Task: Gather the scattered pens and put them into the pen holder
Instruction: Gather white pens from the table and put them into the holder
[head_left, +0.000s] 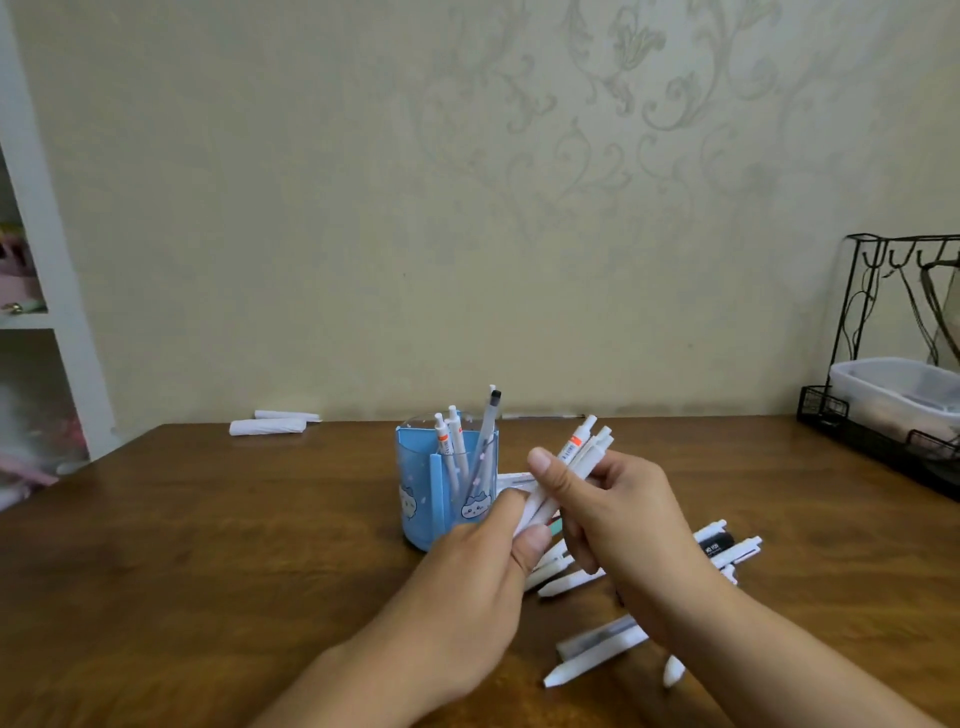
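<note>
A blue pen holder (420, 493) with cartoon faces stands on the wooden table (208, 545), with several white pens (454, 447) upright in it. Both hands hold one bundle of white pens (576, 462), tilted up to the right, just right of the holder. My left hand (483, 566) grips the bundle's lower end. My right hand (618, 514) grips its middle, thumb on top. More white pens (597, 652) and one dark pen (719, 545) lie scattered on the table under and right of my right arm.
Two rolled white paper pieces (267, 426) lie at the table's far edge by the wall. A black wire rack (883, 415) with a clear plastic box (893, 389) stands at the far right. White shelves (47, 291) are on the left.
</note>
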